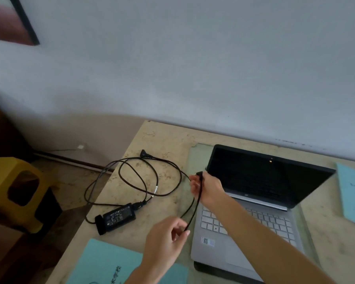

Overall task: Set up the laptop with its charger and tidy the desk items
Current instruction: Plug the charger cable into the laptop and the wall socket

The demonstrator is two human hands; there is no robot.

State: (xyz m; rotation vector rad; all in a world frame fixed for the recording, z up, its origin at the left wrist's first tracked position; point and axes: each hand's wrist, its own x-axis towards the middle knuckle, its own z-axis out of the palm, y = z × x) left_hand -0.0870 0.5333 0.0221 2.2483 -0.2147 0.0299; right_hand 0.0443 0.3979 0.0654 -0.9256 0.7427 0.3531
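An open silver laptop (252,203) with a dark screen sits on the marble desk (168,140). Left of it lies the black charger brick (117,218), its black cable (139,181) looped across the desk and over the left edge. A wall plug (145,153) rests near the desk's back. My right hand (205,188) grips the cable's laptop end beside the left edge of the laptop's screen. My left hand (166,242) pinches the same cable lower down, left of the laptop's front left corner.
A teal booklet (111,263) lies at the desk's front left, another teal booklet (353,193) at the right edge. A yellow plastic stool (14,191) stands on the floor to the left. A wall socket (80,146) sits low on the wall.
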